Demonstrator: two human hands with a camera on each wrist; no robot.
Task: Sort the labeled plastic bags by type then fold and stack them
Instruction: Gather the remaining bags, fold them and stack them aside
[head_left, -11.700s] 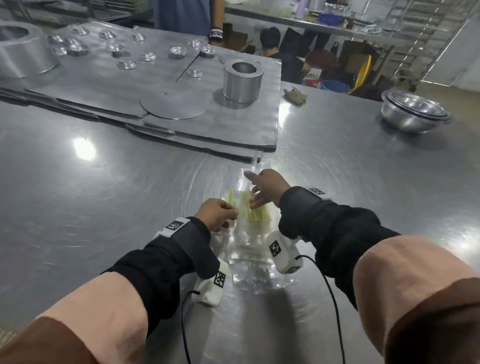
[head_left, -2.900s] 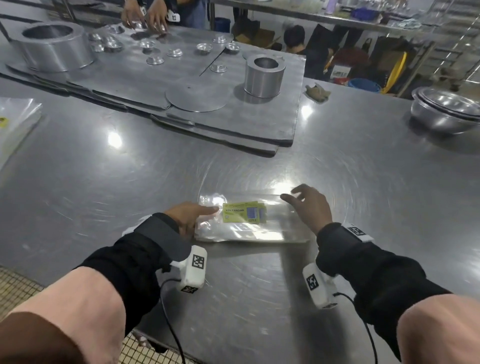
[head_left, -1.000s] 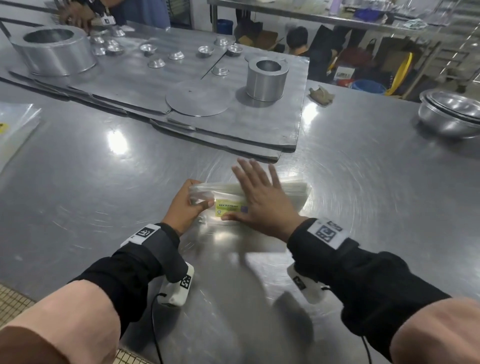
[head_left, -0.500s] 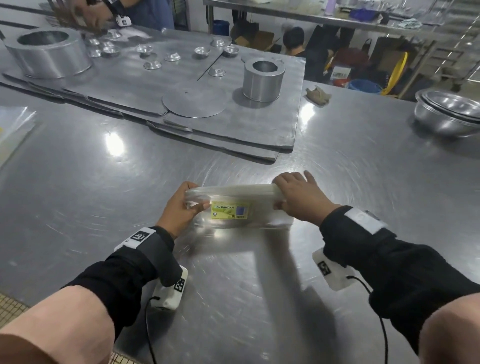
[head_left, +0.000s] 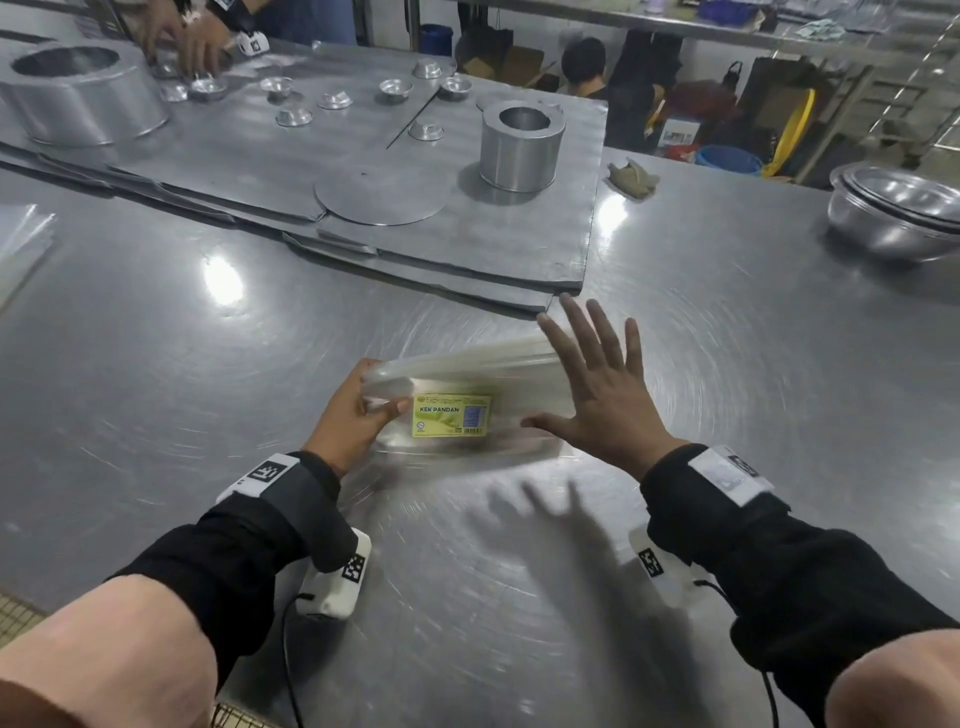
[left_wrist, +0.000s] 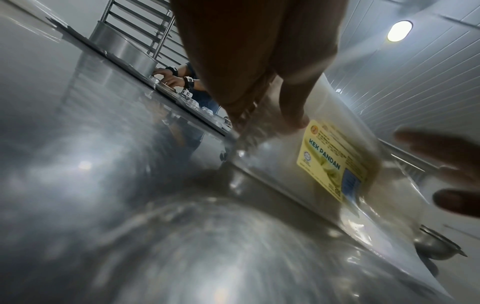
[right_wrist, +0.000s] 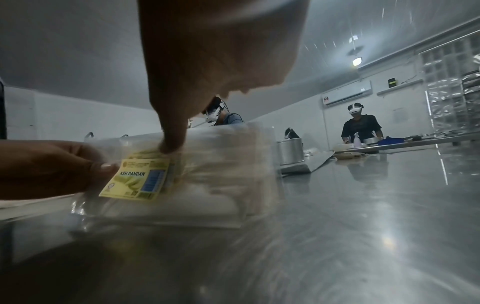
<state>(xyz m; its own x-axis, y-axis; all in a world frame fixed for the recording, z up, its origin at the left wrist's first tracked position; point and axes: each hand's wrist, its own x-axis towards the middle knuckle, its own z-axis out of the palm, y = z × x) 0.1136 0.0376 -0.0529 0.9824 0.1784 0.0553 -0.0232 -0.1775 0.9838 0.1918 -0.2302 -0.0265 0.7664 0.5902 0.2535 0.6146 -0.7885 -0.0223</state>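
Note:
A folded bundle of clear plastic bags (head_left: 467, 374) with a yellow KEK PANDAN label (head_left: 451, 414) is in the middle of the steel table (head_left: 156, 364). It is tilted up, with its near edge on the table. My left hand (head_left: 363, 410) grips its left end, thumb on the front beside the label (left_wrist: 332, 164). My right hand (head_left: 592, 389) is spread flat against the bundle's right part, with its thumb (right_wrist: 171, 144) pressing on the plastic just above the label (right_wrist: 137, 181).
A second pile of clear bags (head_left: 21, 244) lies at the left edge. Stacked metal sheets (head_left: 467, 244) with a steel cylinder (head_left: 522, 145), a large ring (head_left: 78, 93) and several small cups lie behind. Steel bowls (head_left: 898, 213) stand far right. Another person's hands (head_left: 182, 41) work far left.
Half a second ago my right hand was curled round the bundle's right end; now its fingers are straight and spread against it. My left hand keeps its grip on the left end.

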